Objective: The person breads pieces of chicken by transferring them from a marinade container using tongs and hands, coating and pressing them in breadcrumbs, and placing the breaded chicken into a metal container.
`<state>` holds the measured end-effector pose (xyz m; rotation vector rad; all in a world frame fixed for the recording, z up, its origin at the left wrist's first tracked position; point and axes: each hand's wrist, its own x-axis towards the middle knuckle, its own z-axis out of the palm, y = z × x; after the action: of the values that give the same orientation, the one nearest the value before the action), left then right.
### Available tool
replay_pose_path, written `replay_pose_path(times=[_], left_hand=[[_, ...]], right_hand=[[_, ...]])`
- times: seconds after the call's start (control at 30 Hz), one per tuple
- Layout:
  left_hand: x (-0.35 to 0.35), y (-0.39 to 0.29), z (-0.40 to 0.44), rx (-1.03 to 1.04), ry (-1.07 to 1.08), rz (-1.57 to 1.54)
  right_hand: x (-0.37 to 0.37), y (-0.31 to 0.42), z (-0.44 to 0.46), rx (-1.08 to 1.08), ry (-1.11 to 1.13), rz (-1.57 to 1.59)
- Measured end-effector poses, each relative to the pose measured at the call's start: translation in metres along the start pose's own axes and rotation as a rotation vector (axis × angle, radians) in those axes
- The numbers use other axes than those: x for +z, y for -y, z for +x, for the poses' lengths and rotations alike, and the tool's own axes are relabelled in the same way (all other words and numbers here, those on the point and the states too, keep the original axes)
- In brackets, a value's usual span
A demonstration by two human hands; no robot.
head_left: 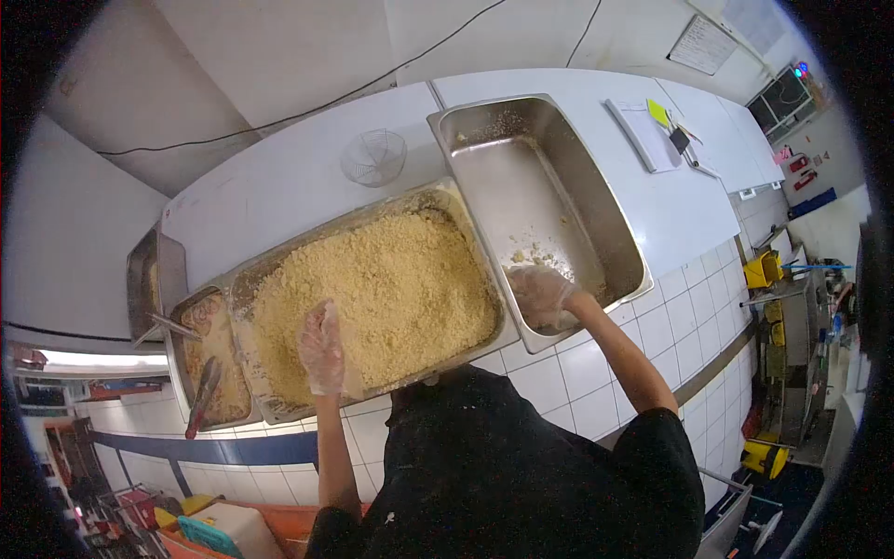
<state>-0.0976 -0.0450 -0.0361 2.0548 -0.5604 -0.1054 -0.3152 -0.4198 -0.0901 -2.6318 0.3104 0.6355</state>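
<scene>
My left hand [323,352], in a clear plastic glove, is over the near left part of a large steel pan [244,337] heaped with pale yellow crumbs [391,279]. Its fingers are curled together, and whatever they may hold is hidden. My right hand [540,291], also gloved, reaches low into the near end of a deep steel pan [596,191]. Its fingers are too blurred to read. Several small crumb clumps [529,253] lie on that pan's floor beside it.
A wire basket [374,158] stands behind the crumb pan. At the left, a smaller pan [245,401] of crumbly mix has a red-handled utensil [203,396] across it, with another steel container [149,279] behind. Papers [643,135] lie on the white table [689,205] at right.
</scene>
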Motion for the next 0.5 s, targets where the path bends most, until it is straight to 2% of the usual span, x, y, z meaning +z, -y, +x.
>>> replay_pose_path(times=[0.03,0.1,0.17,0.2,0.23,0.27,0.3,0.33,0.37,0.43,0.47,0.5], left_hand=[[-0.002,-0.005,0.001,-0.005,-0.008,-0.002],[-0.008,-0.022,-0.002,-0.035,0.017,-0.054],[-0.01,0.02,0.001,0.463,0.021,0.339],[-0.012,0.021,-0.001,0.477,0.013,0.489],[-0.015,0.021,-0.004,0.474,-0.046,0.467],[-0.016,0.035,-0.003,0.489,-0.061,0.414],[-0.024,0.027,-0.002,0.42,-0.041,0.392],[-0.019,0.043,-0.003,0.417,-0.099,0.353],[-0.014,0.061,-0.005,0.532,-0.234,0.434],[-0.034,0.015,0.008,0.236,-0.064,0.05],[-0.028,0.005,0.012,0.232,-0.083,0.058],[-0.019,-0.003,0.014,0.122,-0.165,-0.247]], right_hand=[[0.014,-0.01,0.005,-0.006,0.003,-0.007],[0.058,-0.049,0.001,-0.034,-0.155,0.147],[0.086,-0.095,-0.003,-0.198,-0.154,-0.047],[0.002,-0.019,-0.024,0.046,-0.027,0.225],[-0.003,-0.026,-0.019,-0.175,-0.239,0.156],[-0.036,0.011,-0.019,-0.046,-0.338,0.348],[-0.061,0.055,-0.026,0.051,-0.54,0.552],[-0.071,0.081,-0.024,-0.015,-0.699,0.668],[-0.063,0.067,-0.002,0.034,-0.765,0.756],[-0.067,0.139,0.02,-0.005,-0.716,0.845],[-0.052,0.169,0.031,-0.135,-0.627,0.884],[-0.043,0.202,0.035,-0.257,-0.542,0.916]])
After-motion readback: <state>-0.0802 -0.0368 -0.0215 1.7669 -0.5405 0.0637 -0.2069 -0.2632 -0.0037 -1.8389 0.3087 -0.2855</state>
